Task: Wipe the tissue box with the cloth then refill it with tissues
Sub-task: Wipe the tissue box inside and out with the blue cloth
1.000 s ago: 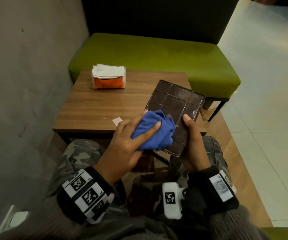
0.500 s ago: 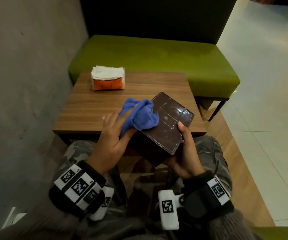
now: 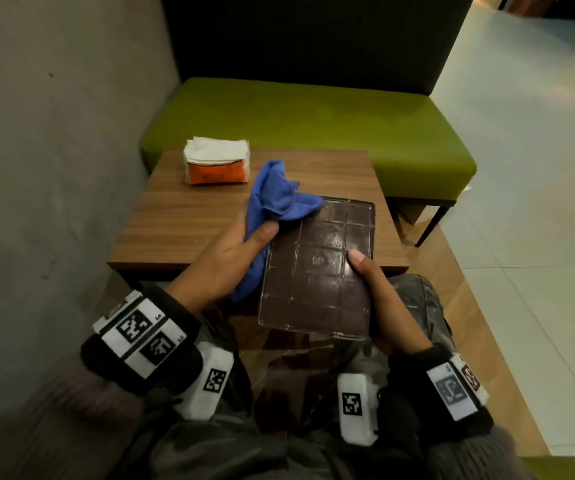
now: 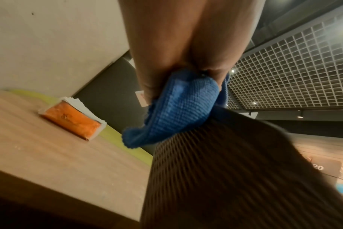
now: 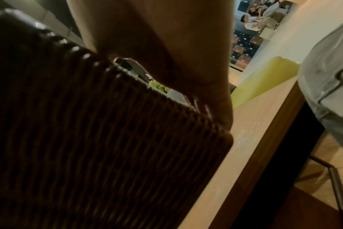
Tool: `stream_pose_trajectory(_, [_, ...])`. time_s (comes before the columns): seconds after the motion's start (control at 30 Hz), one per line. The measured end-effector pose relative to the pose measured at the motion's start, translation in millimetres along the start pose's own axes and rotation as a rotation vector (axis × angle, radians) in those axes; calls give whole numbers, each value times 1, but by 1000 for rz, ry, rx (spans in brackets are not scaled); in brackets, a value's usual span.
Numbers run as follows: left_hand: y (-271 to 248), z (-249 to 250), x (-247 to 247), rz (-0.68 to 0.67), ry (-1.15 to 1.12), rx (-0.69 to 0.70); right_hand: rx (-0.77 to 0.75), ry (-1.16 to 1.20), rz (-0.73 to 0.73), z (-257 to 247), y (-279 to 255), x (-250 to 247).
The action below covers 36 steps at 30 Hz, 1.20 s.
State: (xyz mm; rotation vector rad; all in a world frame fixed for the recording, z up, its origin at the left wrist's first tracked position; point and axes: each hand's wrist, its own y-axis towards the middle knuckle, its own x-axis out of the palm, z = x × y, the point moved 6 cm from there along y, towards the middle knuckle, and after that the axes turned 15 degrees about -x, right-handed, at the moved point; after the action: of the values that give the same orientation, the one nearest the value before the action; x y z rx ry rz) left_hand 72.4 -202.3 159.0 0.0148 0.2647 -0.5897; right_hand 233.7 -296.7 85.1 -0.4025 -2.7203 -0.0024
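The dark brown tissue box [image 3: 317, 268] is held over my lap at the table's near edge, its gridded flat face up. My right hand [image 3: 379, 292] grips its right side, thumb on top; its ribbed side [image 5: 100, 139] fills the right wrist view. My left hand [image 3: 241, 251] holds the blue cloth [image 3: 275, 199] against the box's left edge, with the cloth bunched over the far left corner. The left wrist view shows the cloth [image 4: 178, 108] pressed on the ribbed box side [image 4: 235, 178]. A pack of white tissues in orange wrap [image 3: 215, 165] sits on the table's far left.
The small wooden table [image 3: 189, 220] stands between my knees and a green bench [image 3: 313, 123]. A grey wall [image 3: 54, 168] runs along the left. Light tiled floor [image 3: 538, 202] lies to the right.
The box has turned from a tilted diagonal to lie squarer with its flat face up. My left hand with the cloth has slid from the top face to the left edge.
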Motion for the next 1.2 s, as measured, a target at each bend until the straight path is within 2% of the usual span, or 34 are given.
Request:
stream_pose_trajectory(0.07, [-14, -13, 7, 18, 84, 12, -50, 23, 63, -7, 6, 1])
stream_pose_trajectory(0.1, [-22, -20, 10, 50, 206, 33, -34, 12, 146, -3, 16, -5])
stream_pose_trajectory(0.17, [-37, -20, 23, 115, 570, 153, 4, -87, 273, 3, 23, -9])
stream_pose_trajectory(0.23, [-42, -14, 40, 95, 812, 311, 4, -162, 295, 10, 31, -10])
stream_pose_trajectory(0.3, [-38, -6, 48, 78, 871, 357, -45, -237, 309, 8, 26, -5])
stream_pose_trajectory(0.37, [-25, 0, 46, 90, 886, 342, -33, -272, 303, 10, 22, -5])
stream_pose_trajectory(0.5, [19, 3, 19, 250, 893, 204, 2, -212, 286, 21, 22, -5])
stream_pose_trajectory(0.57, [40, -2, -6, 347, 800, 98, 25, -207, 258, 26, 24, -3])
stream_pose_trajectory(0.67, [53, -23, -44, 381, 470, -97, 84, -100, 270, 35, 29, -8])
stream_pose_trajectory(0.77, [51, -60, -74, 445, 163, -302, 99, -58, 359, 39, 45, -17])
stream_pose_trajectory(0.83, [47, -82, -85, 475, -8, -372, 130, -100, 428, 40, 56, -23])
stream_pose_trajectory(0.97, [45, -97, -78, 379, -290, -445, 248, -75, 479, 48, 81, -24])
stream_pose_trajectory(1.07, [46, -89, -68, 297, -439, -467, 255, 6, 481, 44, 102, -18])
stream_pose_trajectory(1.13, [47, -89, -62, 239, -513, -507, 280, 32, 541, 46, 114, -19])
stream_pose_trajectory(1.2, [50, -89, -57, 246, -583, -562, 305, -4, 631, 56, 128, -36])
